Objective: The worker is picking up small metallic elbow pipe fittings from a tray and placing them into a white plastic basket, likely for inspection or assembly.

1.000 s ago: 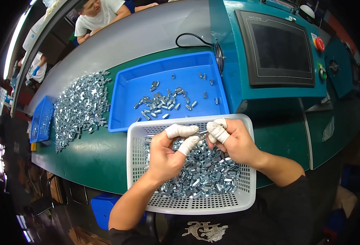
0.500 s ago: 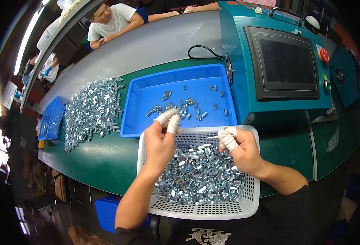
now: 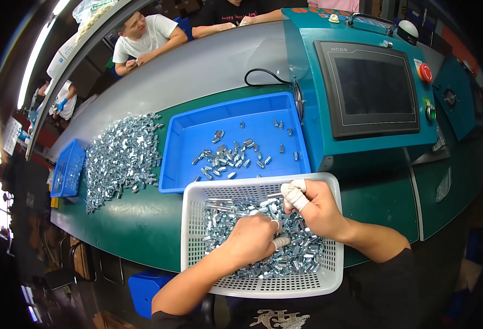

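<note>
A white perforated plastic basket (image 3: 263,284) in front of me is heaped with small silver hex coupling nuts (image 3: 296,257). My left hand (image 3: 252,238) is down in the heap, its white-taped fingers bent among the nuts; what lies between the fingertips is hidden. At the basket's far right, my right hand (image 3: 315,208) is closed, with taped thumb and finger pinching a slim silver rod (image 3: 275,195) that points left. Beyond the basket, a blue tray (image 3: 230,112) holds several scattered nuts (image 3: 233,157).
A broad pile of nuts (image 3: 123,156) covers the green table (image 3: 142,222) at left, beside a small blue bin (image 3: 68,170). A teal machine (image 3: 356,148) with a dark screen (image 3: 376,85) stands at right. Co-workers (image 3: 148,41) sit across the table.
My left hand has come down from above the blue tray's near edge into the basket's nuts. My right hand has shifted slightly left, still holding the rod. The view has tilted a little.
</note>
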